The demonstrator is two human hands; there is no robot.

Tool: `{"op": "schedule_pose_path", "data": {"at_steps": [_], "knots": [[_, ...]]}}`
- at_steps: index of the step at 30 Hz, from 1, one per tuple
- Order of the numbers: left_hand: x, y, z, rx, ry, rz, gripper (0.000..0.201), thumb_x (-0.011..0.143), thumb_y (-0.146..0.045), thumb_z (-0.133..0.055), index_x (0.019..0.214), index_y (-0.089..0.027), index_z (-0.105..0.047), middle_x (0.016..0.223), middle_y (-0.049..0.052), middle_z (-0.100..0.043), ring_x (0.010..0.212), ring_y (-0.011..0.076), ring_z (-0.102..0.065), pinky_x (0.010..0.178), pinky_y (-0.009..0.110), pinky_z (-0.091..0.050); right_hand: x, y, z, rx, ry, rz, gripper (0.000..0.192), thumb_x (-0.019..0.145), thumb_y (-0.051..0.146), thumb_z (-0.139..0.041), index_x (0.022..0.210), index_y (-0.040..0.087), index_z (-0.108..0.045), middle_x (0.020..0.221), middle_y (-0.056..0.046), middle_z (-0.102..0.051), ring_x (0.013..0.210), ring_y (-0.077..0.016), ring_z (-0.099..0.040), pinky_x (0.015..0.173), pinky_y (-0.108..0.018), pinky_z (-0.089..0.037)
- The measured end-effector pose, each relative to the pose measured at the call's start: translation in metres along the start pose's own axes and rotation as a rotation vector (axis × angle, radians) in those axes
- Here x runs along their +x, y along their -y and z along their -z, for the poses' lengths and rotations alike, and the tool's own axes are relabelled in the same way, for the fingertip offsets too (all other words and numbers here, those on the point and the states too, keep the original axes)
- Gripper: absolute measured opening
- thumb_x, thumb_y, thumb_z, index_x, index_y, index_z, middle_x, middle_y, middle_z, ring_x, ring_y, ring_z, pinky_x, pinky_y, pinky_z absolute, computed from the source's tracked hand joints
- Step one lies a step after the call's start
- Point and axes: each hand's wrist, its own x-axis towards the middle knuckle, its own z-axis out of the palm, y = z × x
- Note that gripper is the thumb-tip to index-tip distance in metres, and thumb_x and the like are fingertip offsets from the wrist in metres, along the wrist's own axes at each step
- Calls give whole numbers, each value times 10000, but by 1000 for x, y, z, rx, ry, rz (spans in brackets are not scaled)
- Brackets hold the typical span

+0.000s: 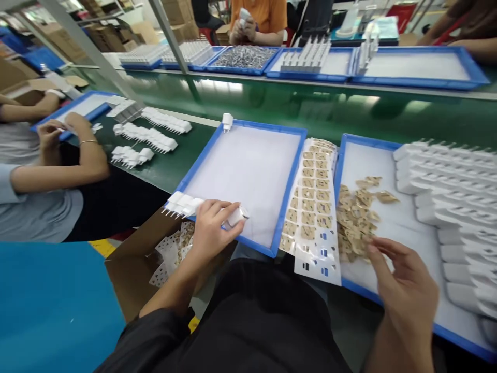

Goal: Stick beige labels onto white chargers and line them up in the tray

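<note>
Head view, nearest first: at 5 o'clock the right hand (pixel 404 290) hangs half open with fingers loosely spread, holding nothing, its fingertips (pixel 375 248) at the near edge of a heap of small tan sticker pieces (pixel 359 212) lying in a blue-rimmed white tray (pixel 388 300). At 7 o'clock the left hand (pixel 212 230) is closed around a small white plastic plug adapter (pixel 236 215), which sits over the near rim of a second, middle blue-rimmed tray (pixel 287 186). Just left of that hand lies a short row of white adapters (pixel 182 204), above an open brown cardboard box (pixel 132 264). Between the two trays rests a white backing sheet of tan stickers (pixel 314 207). At 3 o'clock, stacked rows of white adapters (pixel 454 181) fill the right tray. Farther off, at 10 o'clock, a co-worker's hands (pixel 58 132) work beside more adapter rows (pixel 151 137) on the green tabletop (pixel 272 98); at 12 o'clock another person's hands (pixel 243 28) hold a white part.
</note>
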Motion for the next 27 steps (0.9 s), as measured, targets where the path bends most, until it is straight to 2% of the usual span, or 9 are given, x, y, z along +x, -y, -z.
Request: {"op": "schedule_pose_path", "data": {"at_steps": [3, 7, 11, 17, 23, 25, 27], "knots": [[-12, 33, 12, 312, -7, 69, 239, 869, -333, -696, 1070, -223, -765, 958, 86, -755, 982, 314, -613, 916, 493, -412, 2, -7, 0, 127, -10, -84, 278, 749, 396, -792, 959, 221, -743, 941, -81, -743, 902, -281, -715, 981, -515, -546], [-15, 54, 14, 474, 60, 118, 234, 902, -337, -639, 1055, -225, -775, 973, 120, -747, 1039, 348, -584, 942, 535, -357, -1, -6, -1, 103, 16, -119, 283, 748, 413, -780, 956, 223, -746, 945, -85, -746, 923, -297, -720, 1003, -531, -537], [-8, 55, 11, 538, 161, 112, 250, 924, -316, -589, 1027, -186, -776, 971, 147, -730, 1028, 359, -562, 918, 537, -355, -4, -6, 1, 90, 27, -152, 289, 761, 423, -776, 976, 232, -751, 964, -78, -752, 967, -304, -724, 1038, -520, -526], [-6, 54, 15, 563, 262, 71, 312, 961, -306, -536, 1170, -173, -726, 1060, 164, -717, 1083, 373, -544, 945, 557, -348, -5, -7, 2, 68, 23, -151, 297, 755, 456, -765, 939, 224, -754, 919, -71, -757, 970, -313, -731, 1054, -505, -523], [-5, 53, 15, 547, 258, 124, 291, 937, -325, -572, 1106, -174, -754, 1012, 167, -699, 1063, 376, -542, 947, 558, -362, -6, -11, 2, 90, 44, -151, 282, 742, 449, -783, 941, 251, -757, 930, -80, -761, 978, -346, -735, 1049, -541, -528], [-6, 53, 17, 535, 277, 146, 339, 929, -359, -594, 1170, -164, -732, 1032, 176, -690, 1088, 387, -529, 956, 565, -365, -6, -11, 3, 94, 39, -153, 273, 737, 452, -786, 934, 265, -758, 921, -76, -763, 973, -353, -737, 1034, -538, -542], [-10, 55, 22, 499, 311, 160, 472, 921, -411, -622, 1317, -156, -652, 1106, 185, -676, 1122, 395, -514, 957, 559, -377, -6, -11, 3, 81, 29, -151, 252, 740, 447, -781, 921, 272, -759, 911, -73, -762, 961, -353, -737, 1028, -541, -544]]}}
